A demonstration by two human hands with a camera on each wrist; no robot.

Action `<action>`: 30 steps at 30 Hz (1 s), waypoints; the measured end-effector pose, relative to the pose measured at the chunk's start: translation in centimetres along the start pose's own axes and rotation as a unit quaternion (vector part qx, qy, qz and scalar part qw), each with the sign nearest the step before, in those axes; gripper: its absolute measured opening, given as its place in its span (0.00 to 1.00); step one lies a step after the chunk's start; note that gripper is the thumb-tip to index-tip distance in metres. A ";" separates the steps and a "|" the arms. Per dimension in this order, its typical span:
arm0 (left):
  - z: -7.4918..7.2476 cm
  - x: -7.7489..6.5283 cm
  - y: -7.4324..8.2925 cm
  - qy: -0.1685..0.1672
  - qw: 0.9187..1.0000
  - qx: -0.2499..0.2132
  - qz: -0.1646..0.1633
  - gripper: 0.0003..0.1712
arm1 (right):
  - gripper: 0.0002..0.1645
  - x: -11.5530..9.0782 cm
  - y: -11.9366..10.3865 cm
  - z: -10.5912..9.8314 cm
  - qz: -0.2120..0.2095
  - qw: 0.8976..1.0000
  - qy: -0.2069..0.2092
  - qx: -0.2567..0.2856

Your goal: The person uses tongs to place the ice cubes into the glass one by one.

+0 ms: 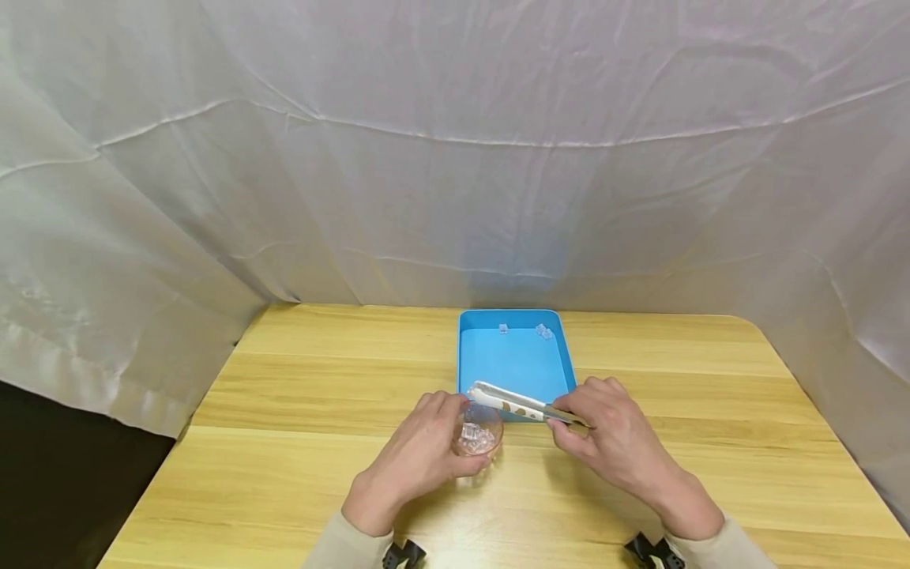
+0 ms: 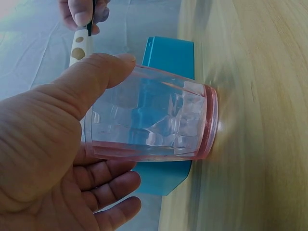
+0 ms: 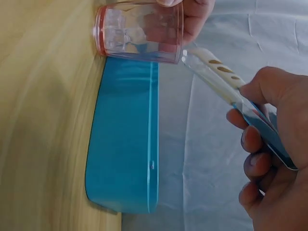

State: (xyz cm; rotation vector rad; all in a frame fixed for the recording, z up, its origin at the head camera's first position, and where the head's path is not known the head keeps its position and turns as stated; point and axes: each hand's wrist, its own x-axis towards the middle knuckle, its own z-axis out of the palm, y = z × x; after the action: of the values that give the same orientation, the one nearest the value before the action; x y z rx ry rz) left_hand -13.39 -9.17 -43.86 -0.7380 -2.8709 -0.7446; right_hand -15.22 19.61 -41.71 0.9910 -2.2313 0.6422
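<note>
My left hand (image 1: 419,446) grips a clear plastic cup (image 2: 118,113) with a pinkish base, thumb on one side and fingers on the other. Several clear cubes (image 2: 185,118) lie in its bottom. The cup stands upright on the table, just in front of a blue tray (image 1: 512,367). My right hand (image 1: 618,435) holds tongs (image 1: 508,401) with white, brown-spotted arms, pinched nearly together. Their tips reach over the cup's rim in the head view, with a small clear piece showing at the tips (image 3: 185,55).
In the tray's far part lie a single clear cube (image 1: 503,329) and a small cluster of cubes (image 1: 543,331) by the right corner. The wooden table (image 1: 320,379) ends against a grey-white curtain (image 1: 426,197) at the back and sides.
</note>
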 end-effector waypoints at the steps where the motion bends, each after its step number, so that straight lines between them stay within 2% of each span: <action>1: 0.0 0.0 0.0 0.000 1.000 0.000 0.000 0.44 | 0.05 0.0 0.0 0.0 -0.003 1.000 -0.002 0.002; 9: 0.0 0.0 0.0 0.002 1.000 -0.007 0.002 0.41 | 0.05 -0.1 0.2 -0.3 -0.026 0.999 -0.012 0.021; 18: -0.1 0.1 0.0 0.004 1.000 -0.012 0.003 0.41 | 0.06 -0.1 0.2 -0.4 -0.016 0.999 -0.037 0.027; 30: 0.1 0.0 0.0 -0.003 1.000 -0.006 -0.001 0.43 | 0.05 -0.3 0.3 -0.3 -0.016 0.998 -0.051 0.014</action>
State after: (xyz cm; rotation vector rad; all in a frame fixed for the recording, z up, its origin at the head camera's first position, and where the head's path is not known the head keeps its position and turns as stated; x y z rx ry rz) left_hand -13.39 -9.09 -43.90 -0.7398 -2.8766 -0.7610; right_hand -15.19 20.10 -41.73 1.0934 -2.2946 0.6224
